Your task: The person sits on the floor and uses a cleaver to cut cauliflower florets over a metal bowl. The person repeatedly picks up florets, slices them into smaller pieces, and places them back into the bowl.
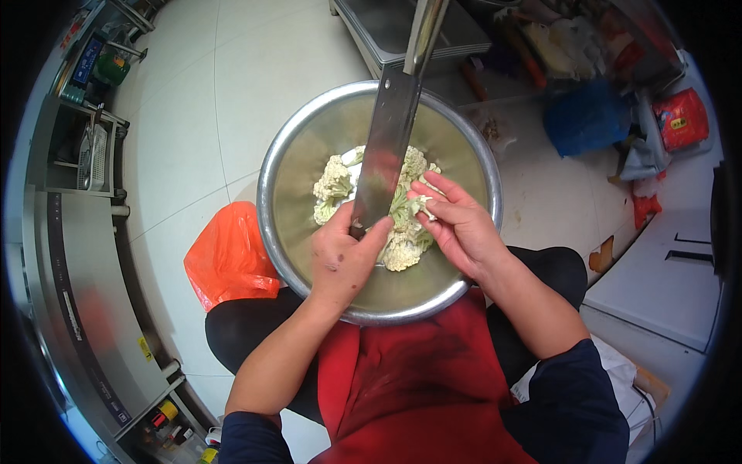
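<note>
A wide metal bowl rests at my lap, with cauliflower florets lying in its bottom. Over the bowl, my left hand grips a cleaver near the lower end of its blade. The broad blade extends away from me, and its metal handle reaches past the bowl's far rim. To the right of the blade, my right hand holds a small cauliflower piece between thumb and fingers. The blade hides some of the florets beneath it.
An orange plastic bag lies on the tiled floor left of the bowl. Stacked metal trays stand beyond it. A blue container and a red package are at the upper right. Metal cabinets line the left side.
</note>
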`<state>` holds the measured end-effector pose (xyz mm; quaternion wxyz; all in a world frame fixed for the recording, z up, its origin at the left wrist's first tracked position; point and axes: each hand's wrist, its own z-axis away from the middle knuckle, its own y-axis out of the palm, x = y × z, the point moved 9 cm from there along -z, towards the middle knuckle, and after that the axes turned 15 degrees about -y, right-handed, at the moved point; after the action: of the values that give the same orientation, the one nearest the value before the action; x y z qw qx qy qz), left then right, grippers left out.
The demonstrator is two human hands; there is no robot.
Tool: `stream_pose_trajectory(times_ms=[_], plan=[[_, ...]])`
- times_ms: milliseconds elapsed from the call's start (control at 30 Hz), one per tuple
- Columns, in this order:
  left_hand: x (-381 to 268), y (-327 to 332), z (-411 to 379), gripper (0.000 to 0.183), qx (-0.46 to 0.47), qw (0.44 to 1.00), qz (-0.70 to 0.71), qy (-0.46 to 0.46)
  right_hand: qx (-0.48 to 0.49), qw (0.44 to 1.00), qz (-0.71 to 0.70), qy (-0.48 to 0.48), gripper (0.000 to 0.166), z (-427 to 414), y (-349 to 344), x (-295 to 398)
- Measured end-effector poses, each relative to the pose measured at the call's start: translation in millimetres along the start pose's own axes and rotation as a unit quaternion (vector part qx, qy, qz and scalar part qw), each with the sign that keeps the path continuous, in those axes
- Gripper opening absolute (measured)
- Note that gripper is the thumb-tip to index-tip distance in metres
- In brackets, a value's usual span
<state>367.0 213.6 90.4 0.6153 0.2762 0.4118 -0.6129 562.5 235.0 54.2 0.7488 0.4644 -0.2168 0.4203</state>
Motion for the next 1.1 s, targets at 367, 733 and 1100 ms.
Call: stream_pose_trajectory(times_ms=[367,733,1100], plan=[[14.7,11.9,-8.3,0.027,-0.007,1.0,0.017,0.01,0.088,0.976,0.175,0.091,0.044,16.0,1.1,-20.2],[0.6,12.7,-1.4,0.03,-0.016,0.997,-0.037,0.06,0.132,0.969,0.208,0.028,0.041,14.1,3.8,-27.6],[14.4,21.5,-9.4,0.027,0.082,0.994,0.058,-0.032,0.127,0.956,0.263,0.0,0.036,19.8,9.7,-10.9]])
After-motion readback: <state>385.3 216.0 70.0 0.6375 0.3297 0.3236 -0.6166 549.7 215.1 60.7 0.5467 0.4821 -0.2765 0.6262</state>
